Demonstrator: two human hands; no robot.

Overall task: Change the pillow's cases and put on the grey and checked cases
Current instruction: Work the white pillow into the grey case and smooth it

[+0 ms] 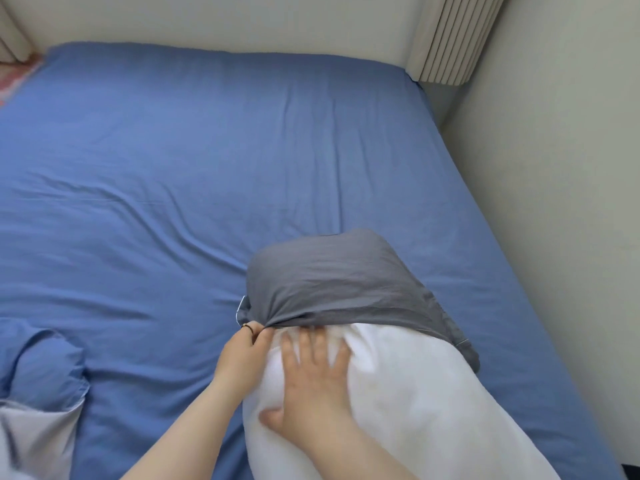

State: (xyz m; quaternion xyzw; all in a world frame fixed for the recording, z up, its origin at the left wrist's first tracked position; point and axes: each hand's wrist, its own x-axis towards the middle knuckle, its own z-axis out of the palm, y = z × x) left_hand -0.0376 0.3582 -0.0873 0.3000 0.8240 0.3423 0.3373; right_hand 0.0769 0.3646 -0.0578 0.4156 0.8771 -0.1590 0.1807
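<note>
A white pillow [422, 403] lies on the blue bed sheet [207, 174] at the lower right, its far end inside a grey pillowcase [332, 282]. The case covers roughly the far third of the pillow, with its open hem bunched across it. My left hand [242, 355] pinches the case's hem at the pillow's left edge. My right hand [311, 379] rests flat on the bare white pillow just below the hem, fingers spread. No checked case is in view.
A bunched blue cloth with a pale grey lining [41, 386] lies at the lower left of the bed. A wall [554, 168] runs along the right side, and a ribbed cream headboard panel [446, 39] stands at the far right corner.
</note>
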